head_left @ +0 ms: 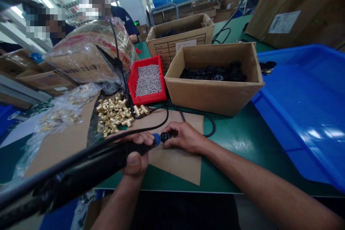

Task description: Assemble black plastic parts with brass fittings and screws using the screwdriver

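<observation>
My left hand (136, 154) is wrapped round a black electric screwdriver (107, 160) with a blue nose, its body slanting away to the lower left. The blue nose meets a small round black part (165, 137), which the fingers of my right hand (183, 137) pinch from the right. Whether a screw sits between nose and part is hidden. Both hands are over a brown cardboard sheet (180, 165) on the green table. Just beyond them lie a heap of brass T-shaped fittings (114, 115) and a red bin (148, 100) of small silvery screws or similar pieces.
An open cardboard box (210, 95) of black parts stands beyond my right hand, with another box (185, 39) behind it. A blue tray (302, 79) fills the right side. Black cable (212, 125) loops near my hands. Two people (124, 19) are across the table beside a wrapped carton (81, 57).
</observation>
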The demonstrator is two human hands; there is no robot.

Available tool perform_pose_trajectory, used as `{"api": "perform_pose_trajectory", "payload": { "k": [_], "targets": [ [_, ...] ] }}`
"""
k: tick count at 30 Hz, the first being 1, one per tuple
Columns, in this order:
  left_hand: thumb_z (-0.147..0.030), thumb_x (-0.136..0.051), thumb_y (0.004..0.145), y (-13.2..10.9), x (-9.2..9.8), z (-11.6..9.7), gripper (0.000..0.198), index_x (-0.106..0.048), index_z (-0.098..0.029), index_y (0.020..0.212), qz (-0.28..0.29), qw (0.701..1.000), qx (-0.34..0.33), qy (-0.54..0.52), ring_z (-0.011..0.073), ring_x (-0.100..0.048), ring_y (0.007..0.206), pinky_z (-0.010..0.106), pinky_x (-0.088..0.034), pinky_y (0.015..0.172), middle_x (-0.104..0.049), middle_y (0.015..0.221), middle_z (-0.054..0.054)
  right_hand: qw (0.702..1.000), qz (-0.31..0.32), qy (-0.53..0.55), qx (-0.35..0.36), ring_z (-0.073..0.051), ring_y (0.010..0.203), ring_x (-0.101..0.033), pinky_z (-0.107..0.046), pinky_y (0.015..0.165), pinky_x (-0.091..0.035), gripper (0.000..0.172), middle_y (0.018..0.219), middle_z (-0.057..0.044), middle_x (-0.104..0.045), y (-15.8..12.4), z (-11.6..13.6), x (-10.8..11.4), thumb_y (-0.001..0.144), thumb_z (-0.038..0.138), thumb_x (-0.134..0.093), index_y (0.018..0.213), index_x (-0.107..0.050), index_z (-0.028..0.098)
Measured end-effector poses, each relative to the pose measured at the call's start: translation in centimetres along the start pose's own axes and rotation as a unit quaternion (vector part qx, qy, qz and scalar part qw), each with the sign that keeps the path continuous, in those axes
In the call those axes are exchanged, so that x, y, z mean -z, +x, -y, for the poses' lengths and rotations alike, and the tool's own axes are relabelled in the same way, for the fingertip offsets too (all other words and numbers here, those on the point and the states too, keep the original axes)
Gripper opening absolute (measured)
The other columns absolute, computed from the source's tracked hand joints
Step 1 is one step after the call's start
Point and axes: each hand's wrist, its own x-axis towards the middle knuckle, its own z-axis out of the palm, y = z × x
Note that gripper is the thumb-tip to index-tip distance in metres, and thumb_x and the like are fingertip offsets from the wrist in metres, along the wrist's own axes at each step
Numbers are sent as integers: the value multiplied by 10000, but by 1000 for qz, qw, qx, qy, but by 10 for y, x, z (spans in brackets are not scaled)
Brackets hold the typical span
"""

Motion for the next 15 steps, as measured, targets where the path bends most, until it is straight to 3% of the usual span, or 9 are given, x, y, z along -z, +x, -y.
{"api": "perform_pose_trajectory", "payload": {
  "k": [2, 6, 11, 15],
  "targets": [
    [-427, -686, 769, 14, -8, 0, 278, -590, -197, 893, 25, 999, -33, -21, 113, -563, 495, 282, -535, 501, -553, 661, -44, 1000, -2, -2, -7, -147, 766, -608, -251, 689, -445, 351, 859, -14, -689, 0, 0, 0, 684, 234, -809, 1009, -692, 173],
    [-369, -674, 797, 35, -11, 2, 353, -549, -232, 1097, 88, 995, 16, -55, 123, -569, 496, 285, -530, 473, -557, 708, -35, 1000, 6, 9, -8, -153, 792, -610, -254, 700, -443, 338, 890, -17, -693, 0, 2, -1, 691, 226, -802, 1008, -694, 180],
    [-352, -667, 810, 52, -12, 11, 343, -532, -216, 1094, 139, 981, 105, -86, 110, -564, 477, 258, -527, 453, -543, 704, -33, 999, 12, 39, 2, -148, 784, -605, -261, 714, -444, 304, 887, -14, -693, -1, 6, -2, 701, 191, -781, 990, -690, 171],
    [-372, -680, 794, 57, -12, 18, 379, -524, -216, 1102, 164, 972, 129, -111, 97, -553, 459, 247, -525, 451, -535, 703, -41, 998, 21, 62, -6, -142, 772, -599, -255, 705, -442, 286, 873, -2, -687, -2, 7, -3, 710, 203, -777, 980, -686, 173]
  ]
}}
